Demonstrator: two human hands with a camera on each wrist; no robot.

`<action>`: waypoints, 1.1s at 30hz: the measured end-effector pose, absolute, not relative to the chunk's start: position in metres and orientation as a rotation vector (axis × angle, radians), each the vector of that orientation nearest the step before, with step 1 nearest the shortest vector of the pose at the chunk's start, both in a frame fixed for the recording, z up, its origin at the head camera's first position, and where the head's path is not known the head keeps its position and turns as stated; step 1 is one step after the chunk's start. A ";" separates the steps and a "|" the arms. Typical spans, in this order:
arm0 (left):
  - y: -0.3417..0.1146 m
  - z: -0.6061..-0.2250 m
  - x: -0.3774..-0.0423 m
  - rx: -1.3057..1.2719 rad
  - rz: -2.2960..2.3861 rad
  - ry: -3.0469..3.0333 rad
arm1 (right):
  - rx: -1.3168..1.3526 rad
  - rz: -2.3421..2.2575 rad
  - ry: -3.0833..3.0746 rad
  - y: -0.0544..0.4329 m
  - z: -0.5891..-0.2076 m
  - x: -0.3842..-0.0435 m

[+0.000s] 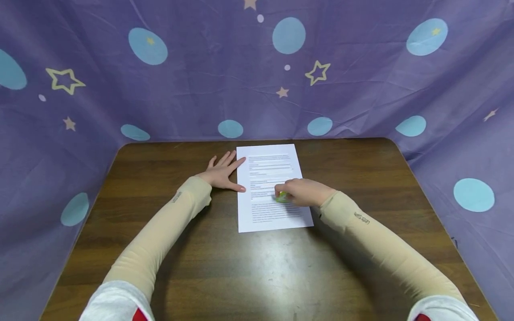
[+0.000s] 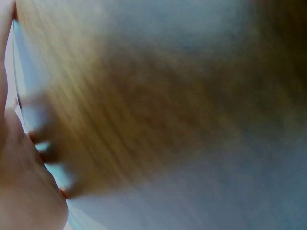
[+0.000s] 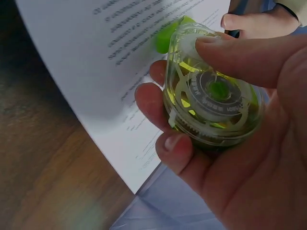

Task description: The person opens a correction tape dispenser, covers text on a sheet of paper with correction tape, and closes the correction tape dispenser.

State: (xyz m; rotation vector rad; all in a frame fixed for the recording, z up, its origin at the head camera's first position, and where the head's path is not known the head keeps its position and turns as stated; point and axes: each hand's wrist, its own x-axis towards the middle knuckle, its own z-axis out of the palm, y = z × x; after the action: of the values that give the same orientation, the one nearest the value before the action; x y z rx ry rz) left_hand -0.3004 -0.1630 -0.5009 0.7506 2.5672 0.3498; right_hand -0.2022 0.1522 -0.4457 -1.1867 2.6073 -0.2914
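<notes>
A white printed sheet of paper [image 1: 244, 214] lies flat on the table. Spread fingers of my left hand [image 1: 222, 174] rest along the sheet's left edge, thumb and index finger reaching onto the paper. In the left wrist view only part of that hand [image 2: 29, 182] shows at the edge. My right hand [image 1: 307, 191] grips a correction tape dispenser [image 3: 216, 91] over the lower middle of the text. The dispenser has a clear, rounded case with yellow-green parts inside and a bright green piece [image 3: 165, 38] at its tip. Whether the tip touches the paper I cannot tell.
The brown wood-grain table [image 1: 225, 267] has rounded far corners. A purple curtain [image 1: 201, 89] with stars and blue ovals hangs behind it and along both sides. Beige sleeves [image 1: 160, 240] cover both forearms.
</notes>
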 end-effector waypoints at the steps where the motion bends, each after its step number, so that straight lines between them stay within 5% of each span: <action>1: -0.163 -0.501 -0.301 0.747 0.350 2.570 | -1.186 -0.299 2.611 0.154 -0.446 -0.202; 33: -0.166 -0.505 -0.302 0.756 0.480 2.598 | -1.076 -0.387 2.633 0.169 -0.442 -0.198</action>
State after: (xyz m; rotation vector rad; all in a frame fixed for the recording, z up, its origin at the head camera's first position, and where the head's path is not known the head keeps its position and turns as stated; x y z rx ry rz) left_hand -0.3019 -0.1658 -0.5055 0.7561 2.5982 0.4802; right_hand -0.1978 0.1695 -0.4425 -1.0760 2.6331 -0.3871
